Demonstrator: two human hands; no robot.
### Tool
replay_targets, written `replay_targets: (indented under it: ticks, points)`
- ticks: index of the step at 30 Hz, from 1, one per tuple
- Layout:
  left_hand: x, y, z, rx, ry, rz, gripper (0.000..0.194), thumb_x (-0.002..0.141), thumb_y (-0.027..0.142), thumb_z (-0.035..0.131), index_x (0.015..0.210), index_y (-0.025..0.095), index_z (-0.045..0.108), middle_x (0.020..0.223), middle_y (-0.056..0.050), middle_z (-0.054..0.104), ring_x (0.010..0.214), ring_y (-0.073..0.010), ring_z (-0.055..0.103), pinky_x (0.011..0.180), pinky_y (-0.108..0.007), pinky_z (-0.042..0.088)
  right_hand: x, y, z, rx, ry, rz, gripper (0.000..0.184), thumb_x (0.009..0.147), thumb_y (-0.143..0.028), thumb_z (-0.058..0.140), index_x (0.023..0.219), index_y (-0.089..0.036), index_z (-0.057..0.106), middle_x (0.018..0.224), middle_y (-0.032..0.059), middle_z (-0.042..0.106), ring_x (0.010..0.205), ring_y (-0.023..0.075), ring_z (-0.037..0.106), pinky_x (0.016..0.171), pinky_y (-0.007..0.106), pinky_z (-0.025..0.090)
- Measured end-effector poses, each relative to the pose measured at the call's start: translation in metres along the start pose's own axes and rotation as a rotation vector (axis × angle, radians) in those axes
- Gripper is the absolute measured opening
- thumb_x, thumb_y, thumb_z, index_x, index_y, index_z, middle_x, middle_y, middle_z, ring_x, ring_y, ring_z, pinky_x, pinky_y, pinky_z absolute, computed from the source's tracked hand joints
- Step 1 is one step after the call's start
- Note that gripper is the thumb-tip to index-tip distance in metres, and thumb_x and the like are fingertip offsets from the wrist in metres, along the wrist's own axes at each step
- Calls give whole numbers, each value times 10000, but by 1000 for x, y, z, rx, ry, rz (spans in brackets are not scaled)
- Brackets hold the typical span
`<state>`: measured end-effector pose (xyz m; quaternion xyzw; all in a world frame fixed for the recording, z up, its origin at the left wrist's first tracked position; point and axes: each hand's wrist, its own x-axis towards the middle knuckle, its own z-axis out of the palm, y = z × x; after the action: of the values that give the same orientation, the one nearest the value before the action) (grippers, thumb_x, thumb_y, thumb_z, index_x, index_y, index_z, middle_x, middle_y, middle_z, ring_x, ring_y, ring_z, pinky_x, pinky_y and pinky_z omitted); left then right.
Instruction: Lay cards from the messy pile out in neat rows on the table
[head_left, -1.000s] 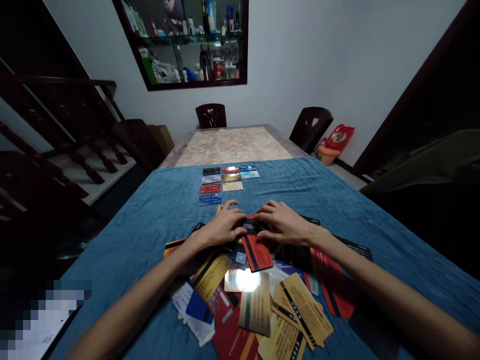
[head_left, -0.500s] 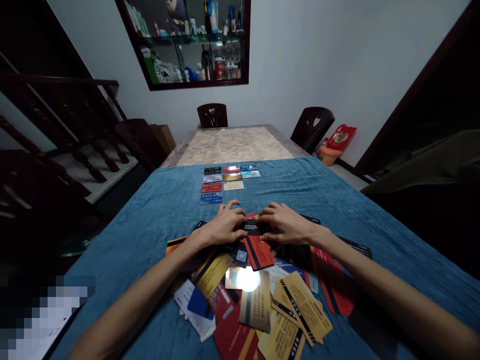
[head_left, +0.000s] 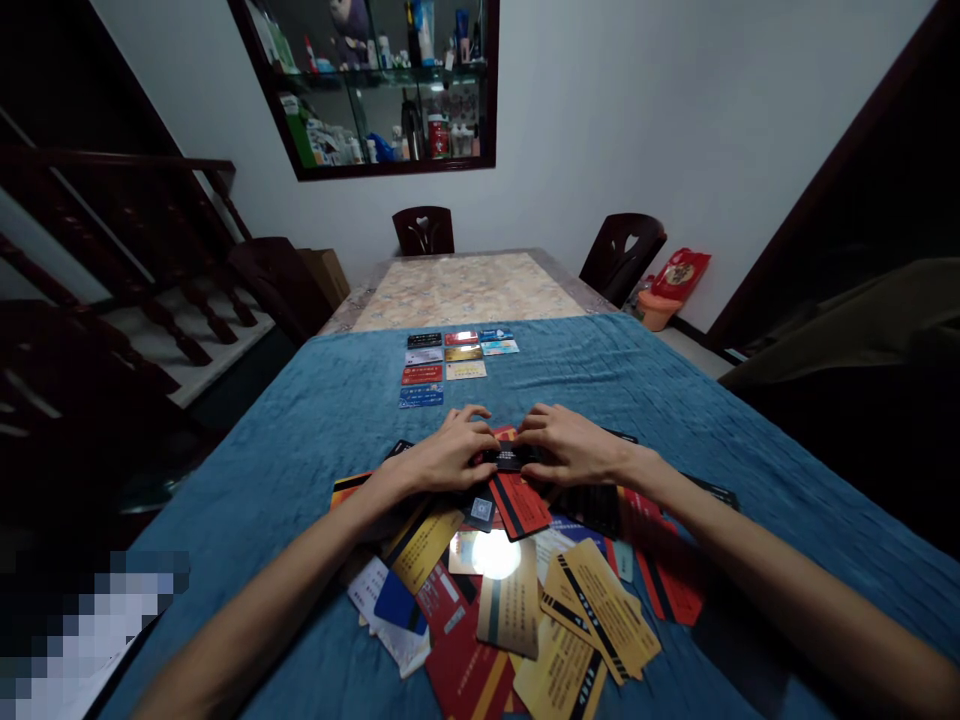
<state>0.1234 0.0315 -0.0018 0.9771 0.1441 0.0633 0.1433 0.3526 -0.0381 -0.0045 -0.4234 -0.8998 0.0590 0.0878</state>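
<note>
Both hands meet over a heap of cards [head_left: 508, 610], with a black card [head_left: 508, 457] in the gap between them. The left hand [head_left: 456, 452] has its thumb and bent fingers closed on one end of that card; the right hand [head_left: 570, 445] pinches the other end in the same way. Whether the card is lifted or rests on those beneath, one cannot tell.

Just on the near side of the hands lies an orange card [head_left: 520, 507], slanted, beside a QR card [head_left: 481, 513]. Nearer the person, between the forearms, the heap spreads out, with gold, red and blue cards overlapping. A red card [head_left: 671, 580] lies by the right forearm.

Beyond the hands, slightly to the left, nine cards [head_left: 463, 353] lie in three columns of four, three and two. All lie on a blue cloth [head_left: 592, 375] over the table [head_left: 465, 290], whose far end shows pale.
</note>
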Motion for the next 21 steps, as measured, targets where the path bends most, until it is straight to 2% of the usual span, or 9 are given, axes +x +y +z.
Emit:
replay_targets:
  ticks: [4,7,10,14,18,21]
  points:
    - [0,-4,-4,-34,-1,-12,155,901,221,567,926,195,718,1019,-93,711,1293,-319,434,1052,-527,369,-1,1,-2,26,32,5,324,886,-393,618,1086,-155,710,1007,129,697,944,252,564,838,400,435]
    - [-1,-8,-4,-59,21,-21,190,922,225,540,920,192,728,995,-79,721,1272,-296,454,1050,-486,382,-1,2,-3,26,63,24,267,894,-313,602,1082,-159,714,964,120,706,926,245,572,803,377,440]
    - [0,-11,-4,-71,69,-15,215,932,224,525,924,189,737,989,-77,722,1227,-266,494,1019,-418,416,-1,2,-3,4,92,34,221,882,-214,582,1046,-174,724,908,100,712,889,229,581,764,346,435]
    - [2,-12,-5,-82,151,5,240,943,209,506,894,177,739,952,-80,717,1073,-215,579,932,-342,463,0,3,-3,-13,142,39,214,874,-162,570,1017,-176,729,850,85,705,827,204,580,716,312,414]
    - [3,-13,-6,-97,200,1,224,926,179,521,832,169,725,894,-70,712,977,-194,609,878,-312,482,1,3,-1,-24,178,67,202,891,-156,556,992,-177,729,829,80,702,802,192,579,692,295,397]
    - [4,-17,-3,-117,239,-19,185,885,128,544,866,171,723,922,-64,718,959,-184,616,867,-300,493,2,2,1,-14,203,102,228,879,-126,547,1009,-182,725,860,79,710,812,187,594,699,285,406]
